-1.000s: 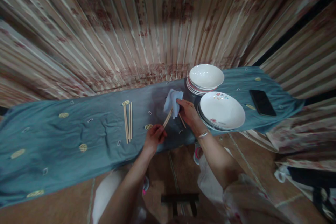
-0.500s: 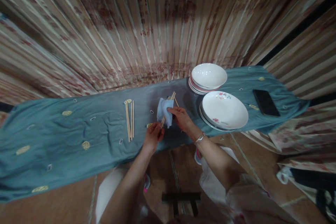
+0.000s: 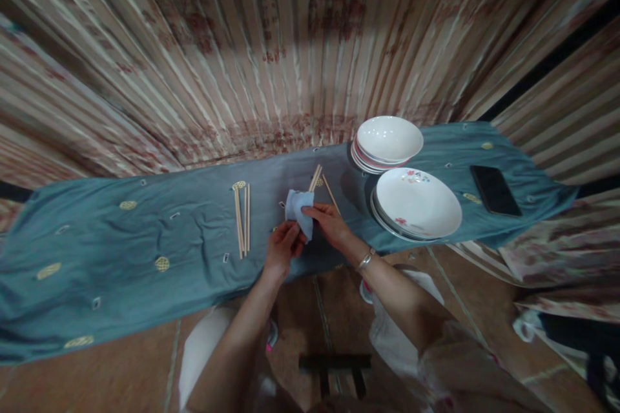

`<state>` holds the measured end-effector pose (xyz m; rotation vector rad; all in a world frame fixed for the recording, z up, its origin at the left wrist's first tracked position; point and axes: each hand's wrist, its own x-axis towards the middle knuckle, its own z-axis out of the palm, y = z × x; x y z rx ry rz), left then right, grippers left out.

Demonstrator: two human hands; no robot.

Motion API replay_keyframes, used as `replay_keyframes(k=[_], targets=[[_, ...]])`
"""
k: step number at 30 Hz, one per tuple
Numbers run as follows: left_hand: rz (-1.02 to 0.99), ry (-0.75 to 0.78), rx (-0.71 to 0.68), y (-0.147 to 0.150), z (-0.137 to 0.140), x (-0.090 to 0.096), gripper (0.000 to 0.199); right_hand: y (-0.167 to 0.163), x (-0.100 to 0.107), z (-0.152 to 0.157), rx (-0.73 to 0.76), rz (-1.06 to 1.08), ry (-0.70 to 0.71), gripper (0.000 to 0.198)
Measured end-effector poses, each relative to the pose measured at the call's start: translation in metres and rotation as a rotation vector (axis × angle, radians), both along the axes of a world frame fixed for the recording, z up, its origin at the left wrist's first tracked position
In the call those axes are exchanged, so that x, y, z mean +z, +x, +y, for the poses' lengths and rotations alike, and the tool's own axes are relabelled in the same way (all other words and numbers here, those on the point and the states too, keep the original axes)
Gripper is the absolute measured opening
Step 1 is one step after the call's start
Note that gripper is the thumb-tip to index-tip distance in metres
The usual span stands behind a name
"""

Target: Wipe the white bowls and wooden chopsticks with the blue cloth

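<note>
A light blue cloth is wrapped around a pair of wooden chopsticks, whose far ends stick out beyond it. My right hand pinches the cloth against them from the right. At the near end, my left hand is closed on the chopsticks, which its fingers and the cloth hide there. One more chopstick lies on the table just past my right hand. Left of my hands, several loose chopsticks rest side by side on the teal tablecloth.
To the right stand a stack of white bowls and, nearer me, a stack of flower-patterned plates. A black phone lies farther right. A pleated curtain hangs behind the table, and a dark stool is below.
The cloth and my right hand have slid down along the chopsticks toward my left hand, leaving more of the far ends bare. My left hand stays nearly in place.
</note>
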<state>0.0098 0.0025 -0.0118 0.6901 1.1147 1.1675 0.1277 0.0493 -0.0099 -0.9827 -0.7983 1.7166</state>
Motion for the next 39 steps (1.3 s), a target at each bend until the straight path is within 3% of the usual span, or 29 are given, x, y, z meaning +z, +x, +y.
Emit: replay_keyframes(k=[14,22,28,39], targets=[[-0.02,0.004,0.041,0.003,-0.004,0.003,0.03,0.0,-0.002,-0.003,0.006,0.021,-0.008,0.027],[0.002,0.041,0.043,0.001,-0.006,0.002,0.036,-0.004,0.0,-0.003,-0.015,0.029,-0.015,0.025],[-0.016,-0.01,-0.002,0.002,-0.011,0.003,0.036,0.009,0.008,0.006,-0.092,0.045,-0.036,0.022],[0.003,-0.009,-0.072,0.003,-0.016,-0.001,0.034,0.038,0.015,0.028,-0.247,0.063,0.049,0.019]])
